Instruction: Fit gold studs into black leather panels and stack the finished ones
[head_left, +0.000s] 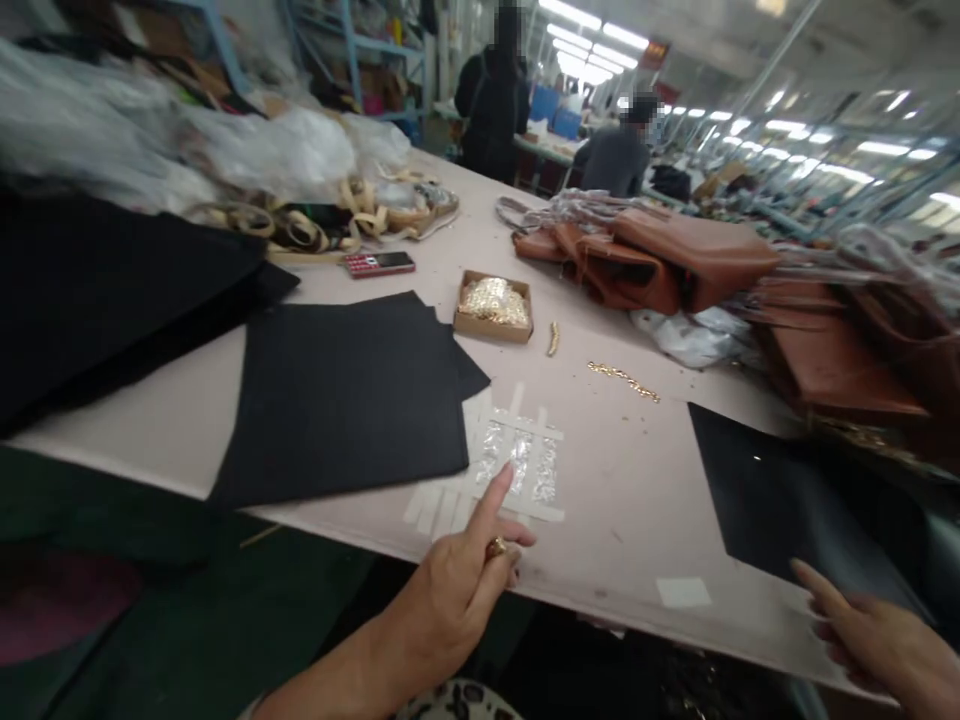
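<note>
My left hand (469, 570) is over the table's front edge. Its index finger stretches toward a clear patch of small shiny bits (517, 455) framed by pale tape strips. The other fingers curl around a small gold-coloured piece (496, 547), mostly hidden. At the lower right, my right hand (877, 630) grips the near edge of a black sheet (772, 490); its lower fingers are partly hidden. Left of the patch lies a stack of black panels (352, 400). A small cardboard box (491, 327) of gold chain stands beyond, with loose gold chain (624, 378) to its right.
Brown leather bags (675, 255) wrapped in plastic pile up at the right. At the left are more black sheets (112, 300), plastic bags (262, 150) and tan straps (300, 228). A red phone (380, 263) lies behind the panels. Two people are in the background.
</note>
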